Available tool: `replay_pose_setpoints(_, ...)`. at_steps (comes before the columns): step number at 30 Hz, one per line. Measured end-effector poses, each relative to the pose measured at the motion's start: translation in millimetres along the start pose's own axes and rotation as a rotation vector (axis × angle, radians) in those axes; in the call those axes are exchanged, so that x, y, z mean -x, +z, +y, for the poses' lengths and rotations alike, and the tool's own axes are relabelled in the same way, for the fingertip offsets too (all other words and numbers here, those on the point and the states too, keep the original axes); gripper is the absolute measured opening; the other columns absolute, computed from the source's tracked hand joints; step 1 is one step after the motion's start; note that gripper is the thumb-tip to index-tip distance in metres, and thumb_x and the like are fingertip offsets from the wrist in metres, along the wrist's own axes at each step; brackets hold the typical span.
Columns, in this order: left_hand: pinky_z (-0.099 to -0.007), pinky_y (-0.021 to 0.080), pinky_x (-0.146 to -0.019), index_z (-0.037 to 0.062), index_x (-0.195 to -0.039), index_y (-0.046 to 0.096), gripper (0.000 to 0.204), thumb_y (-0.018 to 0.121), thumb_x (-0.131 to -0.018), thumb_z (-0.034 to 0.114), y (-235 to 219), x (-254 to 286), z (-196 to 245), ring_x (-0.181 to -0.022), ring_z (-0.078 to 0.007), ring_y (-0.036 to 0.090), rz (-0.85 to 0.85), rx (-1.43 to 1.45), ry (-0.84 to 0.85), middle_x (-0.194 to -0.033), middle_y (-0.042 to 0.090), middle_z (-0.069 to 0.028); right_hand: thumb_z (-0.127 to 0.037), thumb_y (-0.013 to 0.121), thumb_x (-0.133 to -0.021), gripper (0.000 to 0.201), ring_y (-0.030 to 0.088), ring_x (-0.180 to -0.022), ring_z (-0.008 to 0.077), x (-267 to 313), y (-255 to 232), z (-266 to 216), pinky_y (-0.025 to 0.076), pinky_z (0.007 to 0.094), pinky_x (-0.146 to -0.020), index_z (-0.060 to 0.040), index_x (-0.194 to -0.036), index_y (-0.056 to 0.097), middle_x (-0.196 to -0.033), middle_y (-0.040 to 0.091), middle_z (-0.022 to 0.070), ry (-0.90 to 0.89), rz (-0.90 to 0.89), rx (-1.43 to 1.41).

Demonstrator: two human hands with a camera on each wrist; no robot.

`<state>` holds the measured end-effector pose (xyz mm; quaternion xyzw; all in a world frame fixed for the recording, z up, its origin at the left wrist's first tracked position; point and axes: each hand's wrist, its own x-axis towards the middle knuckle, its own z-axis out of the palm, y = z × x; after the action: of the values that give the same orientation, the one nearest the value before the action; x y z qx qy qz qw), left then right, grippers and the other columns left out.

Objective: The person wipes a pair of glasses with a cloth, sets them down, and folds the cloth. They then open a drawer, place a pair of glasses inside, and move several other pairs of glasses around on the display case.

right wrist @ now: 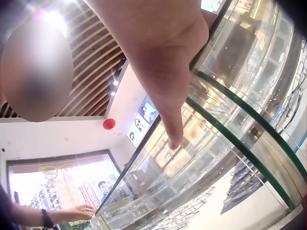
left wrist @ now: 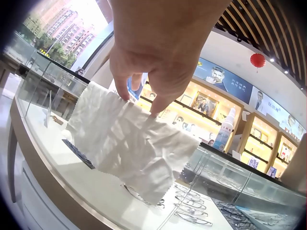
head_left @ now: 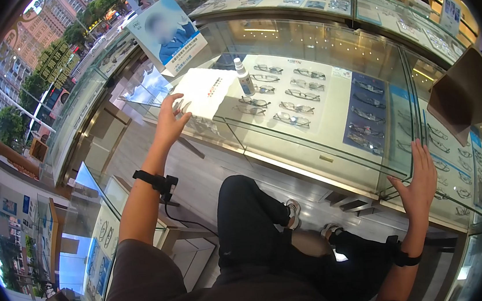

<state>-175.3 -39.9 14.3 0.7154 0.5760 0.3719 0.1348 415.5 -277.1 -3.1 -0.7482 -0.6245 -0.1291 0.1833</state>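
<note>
A white cloth with a zigzag edge (head_left: 207, 90) lies on the glass counter (head_left: 335, 167), also visible as a creased white sheet (left wrist: 127, 139) in the left wrist view. My left hand (head_left: 171, 121) is at its near left edge, fingers bent and thumb spread apart, with the fingertips (left wrist: 140, 106) touching the cloth's border. Just right of the cloth a small white spray bottle (head_left: 244, 77) stands upright. My right hand (head_left: 419, 182) rests on the counter's glass edge at the right, fingers straight and thumb out; the right wrist view shows this hand (right wrist: 163, 72) holding nothing.
Inside the case are rows of eyeglasses (head_left: 298, 107) and a blue tray of glasses (head_left: 366, 109). A poster stand (head_left: 169, 35) is behind the cloth. A brown angular object (head_left: 459, 97) stands at the right. Another glass case (head_left: 97, 251) is at lower left.
</note>
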Motion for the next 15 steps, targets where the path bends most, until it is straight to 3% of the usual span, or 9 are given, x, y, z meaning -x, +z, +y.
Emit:
replay_pose_setpoints(5,-0.0429,0.049,-0.104,0.0070,-0.134,0.055,0.061,0.084,-0.081,0.021,0.0,4.0,-0.7,-0.134,-0.0295,0.050,0.066,-0.209,0.072,-0.138,0.051,-0.0145,-0.025,0.090,-0.063,0.102,0.038,-0.147,0.0320,0.4,1.2,1.6,0.031,0.0454,-0.120,-0.0088,-0.152,0.044,-0.158,0.045,0.0091,-0.011,0.012,-0.009)
replay_pose_setpoints(7,-0.0424,0.050,-0.100,0.0022,-0.130,0.055,0.069,0.088,-0.078,0.034,2.7,7.4,0.1,-0.128,-0.0302,0.055,0.188,-0.227,-0.064,-0.128,0.059,-0.0175,-0.025,0.090,-0.063,0.103,0.038,-0.147,0.0319,0.9,1.3,1.3,0.031,0.0453,-0.120,-0.0088,-0.153,0.044,-0.158,0.045,0.0091,-0.013,0.016,-0.016)
replay_pose_setpoints(10,-0.0415,0.050,-0.098,-0.0009,-0.128,0.055,0.074,0.089,-0.076,0.040,1.4,10.0,1.7,-0.121,-0.0312,0.059,0.170,-0.212,-0.141,-0.120,0.064,-0.0196,-0.025,0.090,-0.063,0.103,0.038,-0.147,0.0318,0.7,1.7,1.7,0.031,0.0453,-0.120,-0.0090,-0.153,0.043,-0.158,0.045,0.0091,-0.012,0.015,-0.014)
replay_pose_setpoints(15,-0.0432,0.050,-0.100,-0.0018,-0.127,0.055,0.076,0.089,-0.076,0.042,7.2,16.5,7.9,-0.118,-0.0325,0.061,0.160,-0.214,-0.120,-0.121,0.065,-0.0216,-0.026,0.091,-0.063,0.104,0.038,-0.147,0.0316,0.0,1.4,1.0,0.031,0.0452,-0.120,-0.0094,-0.153,0.043,-0.159,0.045,0.0087,-0.011,0.007,-0.007)
